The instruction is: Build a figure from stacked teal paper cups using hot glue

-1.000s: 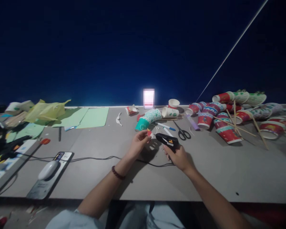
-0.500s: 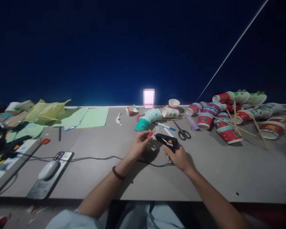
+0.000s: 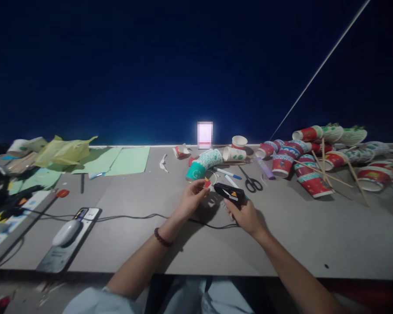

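Between the fingertips of my left hand (image 3: 193, 198) is a small red and yellow piece (image 3: 207, 183), probably cut paper. My right hand (image 3: 244, 216) is wrapped round a black hot glue gun (image 3: 229, 192), its nozzle pointing left, close to the red piece. Whether the nozzle touches it I cannot tell. Just beyond my left hand lies a bent chain of joined paper cups (image 3: 205, 163), green and white. A blue-capped marker (image 3: 227, 173) and black-handled scissors (image 3: 253, 185) lie past the glue gun.
A black cord (image 3: 127, 216) crosses the table from the power strip (image 3: 19, 222) towards the glue gun. At left are a phone (image 3: 57, 257), green paper (image 3: 127, 162) and a yellow plastic bag (image 3: 63, 152). Several joined cup chains (image 3: 314, 181) with wooden sticks (image 3: 358, 183) fill the right.
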Tool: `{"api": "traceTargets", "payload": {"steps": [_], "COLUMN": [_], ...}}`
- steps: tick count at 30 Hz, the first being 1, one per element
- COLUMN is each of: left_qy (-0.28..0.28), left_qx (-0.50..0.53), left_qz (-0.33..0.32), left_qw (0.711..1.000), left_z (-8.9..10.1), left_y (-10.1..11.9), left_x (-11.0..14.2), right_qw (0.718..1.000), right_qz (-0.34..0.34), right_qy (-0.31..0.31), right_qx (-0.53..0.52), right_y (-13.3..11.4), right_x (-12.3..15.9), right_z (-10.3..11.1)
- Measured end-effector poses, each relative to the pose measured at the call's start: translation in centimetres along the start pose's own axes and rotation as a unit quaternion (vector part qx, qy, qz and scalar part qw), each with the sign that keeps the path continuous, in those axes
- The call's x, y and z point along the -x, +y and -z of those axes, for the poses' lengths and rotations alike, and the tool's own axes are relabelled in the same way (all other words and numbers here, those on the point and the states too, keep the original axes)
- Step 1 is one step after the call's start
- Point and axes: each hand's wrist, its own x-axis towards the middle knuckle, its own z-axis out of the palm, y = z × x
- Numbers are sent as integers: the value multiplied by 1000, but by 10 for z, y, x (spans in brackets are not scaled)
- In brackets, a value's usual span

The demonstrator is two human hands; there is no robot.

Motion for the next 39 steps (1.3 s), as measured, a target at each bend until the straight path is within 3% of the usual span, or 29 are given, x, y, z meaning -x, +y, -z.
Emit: {"api": "traceTargets", "payload": {"steps": [39], "left_qy": [14], "left_qx": [10], "left_qz": [5], "left_qw": [1000], "left_z": [-1], "left_y": [4], "left_x": [1], "right_qw": [1000], "right_qz": [7], "right_qy": [2], "right_qx": [28], "right_y": [-12], "right_x": [2], "right_z": [1]}}
